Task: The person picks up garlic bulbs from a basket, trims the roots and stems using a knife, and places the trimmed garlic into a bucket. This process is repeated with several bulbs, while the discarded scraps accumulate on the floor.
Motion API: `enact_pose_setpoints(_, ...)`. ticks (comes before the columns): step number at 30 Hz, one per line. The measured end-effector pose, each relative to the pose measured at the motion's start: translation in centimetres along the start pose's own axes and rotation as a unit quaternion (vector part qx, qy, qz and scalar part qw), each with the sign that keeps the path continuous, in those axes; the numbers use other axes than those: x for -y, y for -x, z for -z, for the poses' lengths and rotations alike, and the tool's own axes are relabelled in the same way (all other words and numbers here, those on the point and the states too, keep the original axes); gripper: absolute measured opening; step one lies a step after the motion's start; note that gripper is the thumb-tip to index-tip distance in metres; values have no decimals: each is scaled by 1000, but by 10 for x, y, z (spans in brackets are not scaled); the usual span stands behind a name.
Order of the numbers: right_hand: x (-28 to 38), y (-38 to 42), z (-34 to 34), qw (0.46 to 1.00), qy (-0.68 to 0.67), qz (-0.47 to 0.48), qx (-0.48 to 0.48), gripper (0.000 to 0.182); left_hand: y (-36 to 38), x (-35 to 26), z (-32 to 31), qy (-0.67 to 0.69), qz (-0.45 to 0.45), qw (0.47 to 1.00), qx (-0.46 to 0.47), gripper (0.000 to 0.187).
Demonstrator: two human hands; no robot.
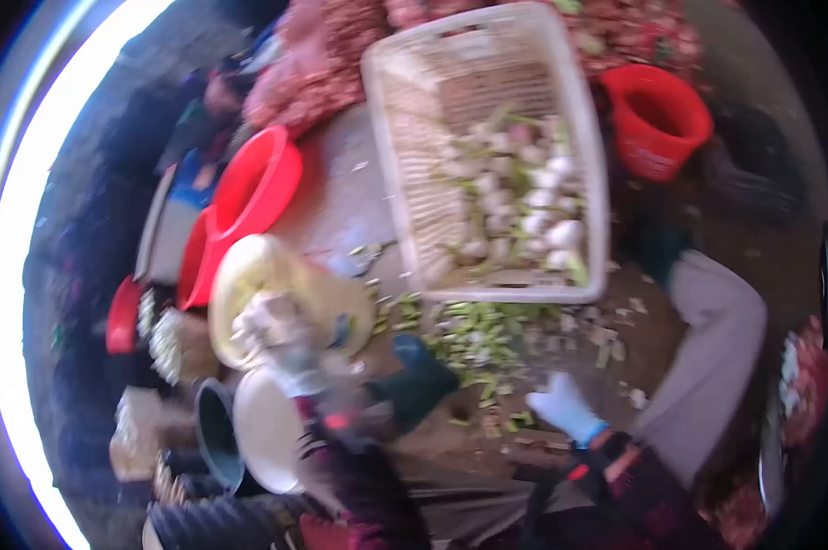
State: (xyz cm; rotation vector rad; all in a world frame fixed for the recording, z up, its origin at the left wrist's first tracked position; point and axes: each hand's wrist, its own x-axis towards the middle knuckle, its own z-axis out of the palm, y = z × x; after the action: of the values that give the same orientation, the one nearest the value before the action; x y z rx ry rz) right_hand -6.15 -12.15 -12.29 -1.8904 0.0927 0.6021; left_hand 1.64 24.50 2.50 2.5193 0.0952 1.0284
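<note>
Ground surface: dirt, littered with green trimmings (473, 335). White crate (487, 151) ahead, pale trimmed bulbs (524, 197) in far-right part. Red bucket (657, 119) right of crate; red basins (249, 197) left. Left hand (272, 335), gloved, blurred; grip state indeterminate. Right hand (565, 408), gloved, loosely curled, holding nothing visible, near trimmings.

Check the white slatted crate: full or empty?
Partly filled. The white crate has pale round vegetables heaped toward its near right end, while the far left part shows bare slats. What kind they are, cannot tell; picture blurred.
</note>
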Motion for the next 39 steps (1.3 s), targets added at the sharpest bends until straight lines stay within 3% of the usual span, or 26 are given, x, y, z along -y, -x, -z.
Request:
enact_pose_setpoints(1, 24, 11, 7, 999, -9, 9, -43, 35, -19, -20, 3, 307, 176, 933, -59, 25)
enact_pose_setpoints(2, 27, 12, 11, 999, 21, -24, -39, 34, -41, -44, 3, 563, 342, 746, -100, 29)
enact_pose_setpoints(3, 25, 10, 6, 995, -54, -5, -89, 32, -51, -61, -14, 731, 483, 466, -122, 32)
enact_pose_setpoints(4, 29, 10, 10, 990, -33, 28, -135, 29, -34, -92, -54, 628, 368, 685, -37, 31)
enact_pose_setpoints(5, 43, 13, 22, 983, -139, -4, -123, 25, -27, -115, -85, 597, 393, 694, 81, 29)
enact_pose_setpoints(6, 42, 13, 34, 979, -142, 25, -147, 23, -24, -137, -125, 484, 454, 722, 194, 20)
enact_pose_setpoints(7, 39, 12, 37, 973, -147, 54, -168, 20, -5, -170, -152, 442, 347, 782, 270, 22)
enact_pose_setpoints(9, 29, 8, 51, 967, -135, 67, -205, 18, 12, -204, -220, 384, 424, 692, 440, 31)
enact_pose_setpoints(11, 27, 4, 64, 961, -126, 71, -237, 17, 33, -231, -274, 324, 399, 730, 451, 29)
enact_pose_setpoints(13, 27, 4, 79, 948, -197, -6, -249, 16, 53, -223, -323, 413, 411, 721, 374, 29)
enact_pose_setpoints(14, 25, 0, 81, 938, -240, -9, -251, 16, 58, -223, -332, 477, 411, 704, 329, 30)
enact_pose_setpoints(17, 12, 1, 78, 940, -243, -63, -230, 16, 42, -215, -302, 493, 492, 588, 411, 25)
enact_pose_setpoints(18, 19, 2, 84, 939, -247, -61, -230, 16, 37, -216, -285, 474, 484, 632, 377, 29)
enact_pose_setpoints(21, 41, 10, 107, 968, -142, 14, -208, 15, 37, -210, -215, 562, 386, 657, 321, 49)
enact_pose_setpoints(23, 53, 13, 113, 972, -76, 112, -190, 15, 38, -211, -164, 519, 336, 707, 342, 49)
enact_pose_setpoints(24, 52, 14, 107, 977, -43, 128, -165, 12, 45, -208, -143, 504, 356, 707, 345, 57)
enact_pose_setpoints(25, 53, 13, 101, 957, 21, 220, -191, 10, 50, -205, -120, 510, 356, 694, 362, 63)
enact_pose_setpoints(27, 63, 22, 90, 940, 139, 263, -167, 14, 61, -207, -82, 468, 400, 708, 345, 65)
enact_pose_setpoints(28, 63, 27, 84, 932, 190, 277, -139, 18, 68, -201, -73, 436, 293, 777, 347, 64)
enact_pose_setpoints(33, 71, 45, 57, 916, 211, 319, -117, 20, 85, -180, -21, 375, 333, 781, 373, 60)
enact_pose_setpoints(35, 77, 50, 55, 920, 230, 310, -72, 20, 93, -166, -18, 365, 281, 802, 380, 48)
enact_pose_setpoints(36, 76, 49, 52, 921, 233, 304, -70, 20, 98, -155, -21, 321, 233, 841, 367, 45)
enact_pose_setpoints(39, 60, 38, 38, 927, 224, 296, -57, 20, 95, -167, -20, 321, 288, 829, 356, 44)
